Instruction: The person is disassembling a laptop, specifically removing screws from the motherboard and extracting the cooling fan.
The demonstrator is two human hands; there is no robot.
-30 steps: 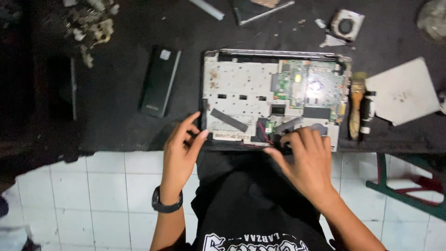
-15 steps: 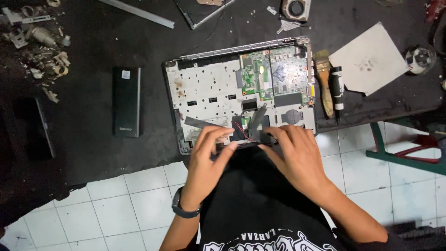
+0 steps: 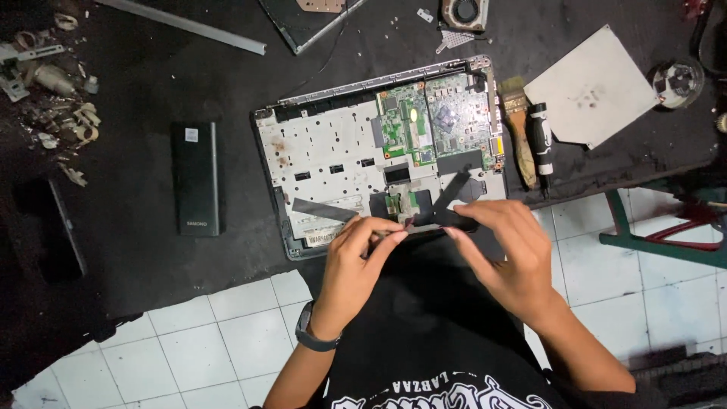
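Part: thin black flat strip [image 3: 435, 221], light, bendy, fragile; take by its ends.
Hands: left hand [image 3: 356, 261], right hand [image 3: 511, 254] pinch its ends.
Beneath: opened grey laptop base [image 3: 326, 151].

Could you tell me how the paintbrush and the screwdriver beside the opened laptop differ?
The paintbrush has a tan wooden handle and pale bristles; the screwdriver has a black grip and a thin metal shaft. The paintbrush lies nearer the laptop. Both lie lengthwise, side by side, untouched.
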